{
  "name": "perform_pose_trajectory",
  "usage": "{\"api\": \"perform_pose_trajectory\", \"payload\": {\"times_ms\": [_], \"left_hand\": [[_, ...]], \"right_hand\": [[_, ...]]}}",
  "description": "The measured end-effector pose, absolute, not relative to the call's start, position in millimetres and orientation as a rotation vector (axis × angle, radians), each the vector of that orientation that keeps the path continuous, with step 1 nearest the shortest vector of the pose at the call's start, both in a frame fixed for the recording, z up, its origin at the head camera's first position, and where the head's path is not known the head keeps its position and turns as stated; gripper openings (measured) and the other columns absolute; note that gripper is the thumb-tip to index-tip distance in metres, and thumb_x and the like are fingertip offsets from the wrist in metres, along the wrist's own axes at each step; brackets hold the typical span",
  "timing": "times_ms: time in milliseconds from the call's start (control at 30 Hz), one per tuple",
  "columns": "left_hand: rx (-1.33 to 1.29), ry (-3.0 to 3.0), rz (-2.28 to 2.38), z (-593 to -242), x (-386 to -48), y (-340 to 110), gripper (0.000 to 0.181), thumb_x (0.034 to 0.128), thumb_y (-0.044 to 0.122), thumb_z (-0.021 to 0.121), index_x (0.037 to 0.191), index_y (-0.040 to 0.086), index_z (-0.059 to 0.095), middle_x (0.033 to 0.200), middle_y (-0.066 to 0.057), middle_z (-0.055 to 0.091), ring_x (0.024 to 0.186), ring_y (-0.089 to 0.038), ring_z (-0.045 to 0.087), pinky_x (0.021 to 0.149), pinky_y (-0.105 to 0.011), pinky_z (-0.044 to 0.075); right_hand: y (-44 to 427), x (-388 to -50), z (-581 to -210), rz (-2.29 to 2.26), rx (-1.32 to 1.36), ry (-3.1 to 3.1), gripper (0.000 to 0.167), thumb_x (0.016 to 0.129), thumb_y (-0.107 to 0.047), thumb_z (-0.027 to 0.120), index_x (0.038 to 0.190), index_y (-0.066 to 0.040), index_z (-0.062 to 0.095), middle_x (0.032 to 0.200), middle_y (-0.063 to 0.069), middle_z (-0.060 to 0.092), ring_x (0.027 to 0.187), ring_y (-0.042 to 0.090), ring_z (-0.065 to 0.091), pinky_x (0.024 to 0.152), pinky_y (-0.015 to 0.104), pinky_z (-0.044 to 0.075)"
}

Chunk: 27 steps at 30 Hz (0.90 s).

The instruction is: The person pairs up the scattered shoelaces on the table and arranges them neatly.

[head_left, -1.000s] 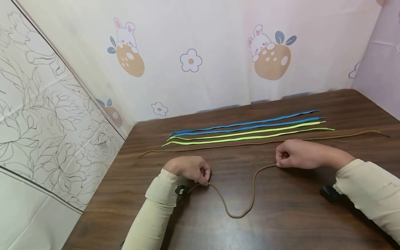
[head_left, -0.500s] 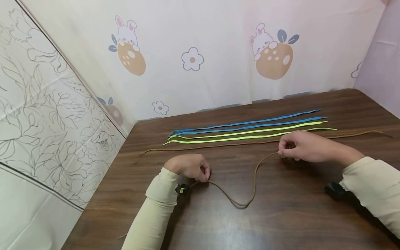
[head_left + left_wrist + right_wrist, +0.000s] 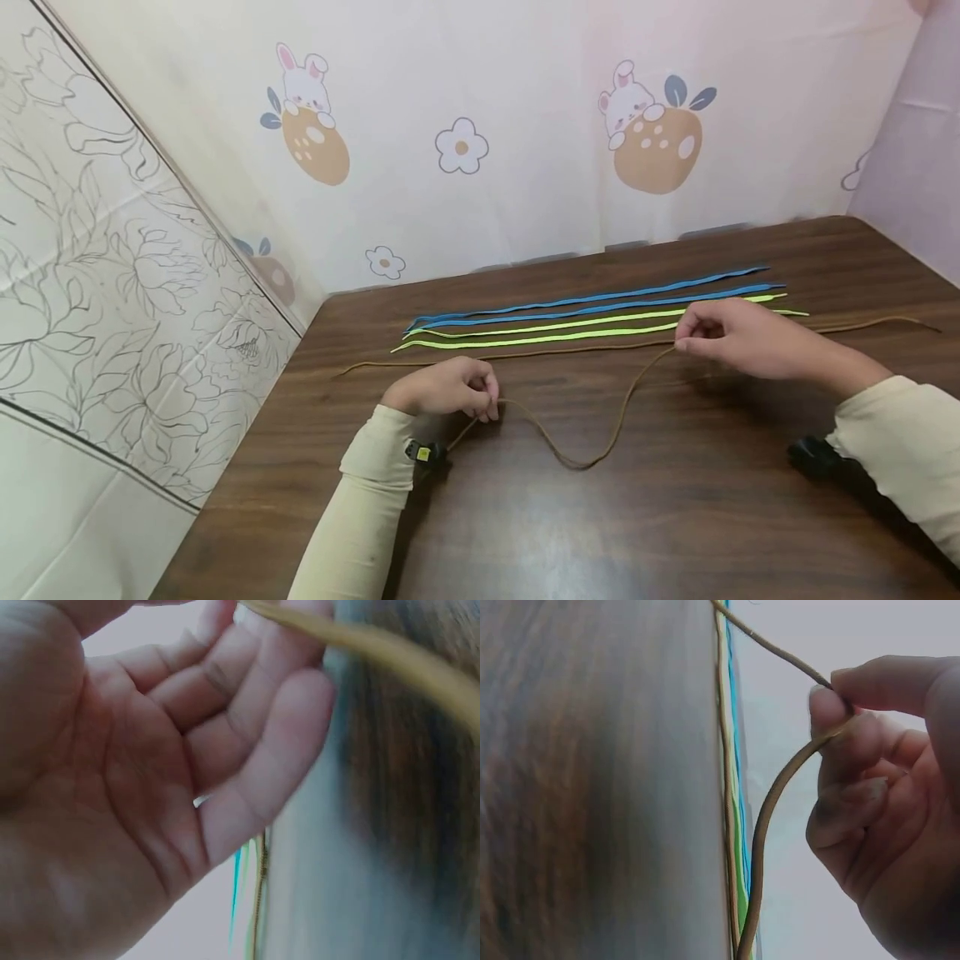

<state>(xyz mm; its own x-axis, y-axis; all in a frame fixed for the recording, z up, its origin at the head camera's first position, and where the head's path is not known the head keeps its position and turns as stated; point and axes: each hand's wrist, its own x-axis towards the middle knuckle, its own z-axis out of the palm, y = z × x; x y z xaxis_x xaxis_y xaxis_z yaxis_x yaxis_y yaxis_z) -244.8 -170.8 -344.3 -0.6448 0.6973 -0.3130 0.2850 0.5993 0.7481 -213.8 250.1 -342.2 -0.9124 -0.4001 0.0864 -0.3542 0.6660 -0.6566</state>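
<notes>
A thin brown shoelace (image 3: 577,467) sags in a curve between my two hands. My left hand (image 3: 448,387) pinches it between thumb and fingertips, and part of it trails back under that wrist. Farther right, my right hand (image 3: 738,337) pinches the lace too, holding it above the table. In the right wrist view the lace (image 3: 761,825) passes through the thumb-and-finger pinch and continues out the other side. The left wrist view shows the lace (image 3: 397,652) blurred at the fingertips, the pinch itself partly cut off. A second brown shoelace (image 3: 555,351) lies stretched behind the hands.
Two yellow-green shoelaces (image 3: 562,339) and two blue shoelaces (image 3: 570,300) lie side by side toward the back of the dark wooden table (image 3: 525,533). A patterned wall covering (image 3: 525,200) rises behind. Black wrist cameras (image 3: 426,452) sit below the sleeves.
Both hands have moved toward the back of the table, the right one steadily and the left mostly in the last half second. The sagging brown shoelace has followed, its low point now farther back.
</notes>
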Motion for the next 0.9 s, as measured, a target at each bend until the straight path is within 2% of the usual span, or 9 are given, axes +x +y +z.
{"api": "perform_pose_trajectory", "payload": {"times_ms": [167,333,467,633,800,900], "left_hand": [[0.747,2.118,1.132,-347,-251,-180,0.008,0.0968,0.001,0.053,0.100,-0.001,0.061,0.088,-0.014,0.068,0.082,-0.027,0.066,0.077,-0.039,0.057],[0.727,2.115,1.248,-349,-254,-192,0.018,0.0984,0.004,0.054,0.111,-0.007,0.061,0.089,-0.016,0.067,0.084,-0.032,0.063,0.079,-0.042,0.055],[0.708,2.166,1.269,-351,-257,-200,0.024,0.1013,0.012,0.059,0.117,-0.005,0.065,0.087,-0.016,0.068,0.086,-0.036,0.064,0.082,-0.046,0.055],[0.662,2.217,1.299,-354,-259,-204,0.027,0.1007,0.018,0.063,0.119,0.000,0.069,0.087,-0.015,0.066,0.083,-0.031,0.064,0.084,-0.045,0.055],[0.597,2.236,1.331,-355,-261,-206,0.029,0.1009,0.020,0.062,0.121,0.001,0.070,0.101,-0.017,0.066,0.080,-0.022,0.063,0.084,-0.040,0.056],[0.574,2.240,1.348,-355,-261,-208,0.030,0.1018,0.019,0.060,0.122,-0.001,0.068,0.103,-0.020,0.065,0.078,-0.020,0.063,0.081,-0.039,0.057]], "right_hand": [[257,-214,-337,-1.211,-0.573,2.835,0.011,0.099,-0.020,0.066,0.101,-0.009,0.066,0.079,0.007,0.060,0.058,0.017,0.050,0.050,0.030,0.042],[260,-214,-335,-1.323,-0.443,2.893,0.016,0.099,-0.023,0.066,0.104,-0.009,0.068,0.080,0.011,0.059,0.063,0.020,0.051,0.053,0.031,0.044],[263,-214,-336,-1.410,-0.387,2.906,0.019,0.100,-0.021,0.065,0.108,-0.005,0.068,0.081,0.013,0.060,0.065,0.022,0.052,0.054,0.032,0.045],[268,-216,-337,-1.523,-0.317,2.892,0.021,0.101,-0.020,0.063,0.110,-0.002,0.069,0.078,0.013,0.062,0.061,0.022,0.053,0.051,0.034,0.046],[274,-217,-339,-1.568,-0.268,2.890,0.025,0.102,-0.024,0.062,0.111,-0.001,0.068,0.077,0.011,0.062,0.060,0.022,0.051,0.049,0.034,0.044],[276,-218,-339,-1.602,-0.244,2.864,0.026,0.101,-0.024,0.062,0.110,0.000,0.068,0.076,0.011,0.061,0.060,0.022,0.051,0.050,0.034,0.044]]}}
